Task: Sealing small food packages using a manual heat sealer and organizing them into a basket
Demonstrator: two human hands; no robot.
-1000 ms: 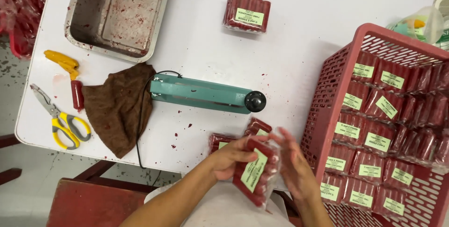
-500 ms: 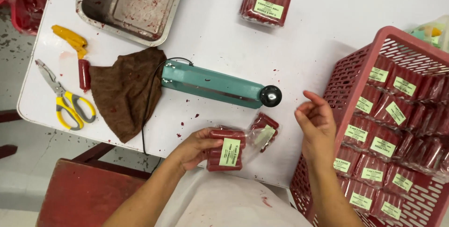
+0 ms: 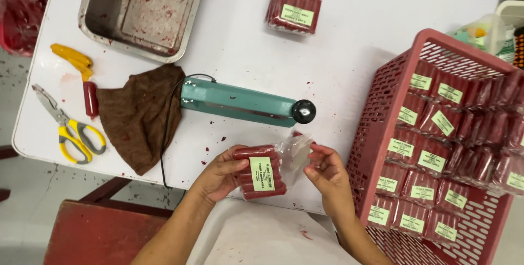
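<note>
Near the table's [image 3: 349, 19] front edge, the left hand [image 3: 218, 177] gripped a labelled pack of red sausages [image 3: 261, 171], fingers curled around it. The right hand [image 3: 327, 169] pinched the pack's clear open end. Just beyond lay a teal heat sealer [image 3: 240, 101]; a red basket [image 3: 376, 112] of packs stood right.

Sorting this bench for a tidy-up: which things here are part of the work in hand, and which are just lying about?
In use:
- sausage pack, held by left hand
- its open bag end, at right hand
- sealer
- red basket of packs

Lying about:
- scissors
- brown cloth
- metal tray
- yellow tool
- lone pack
</note>
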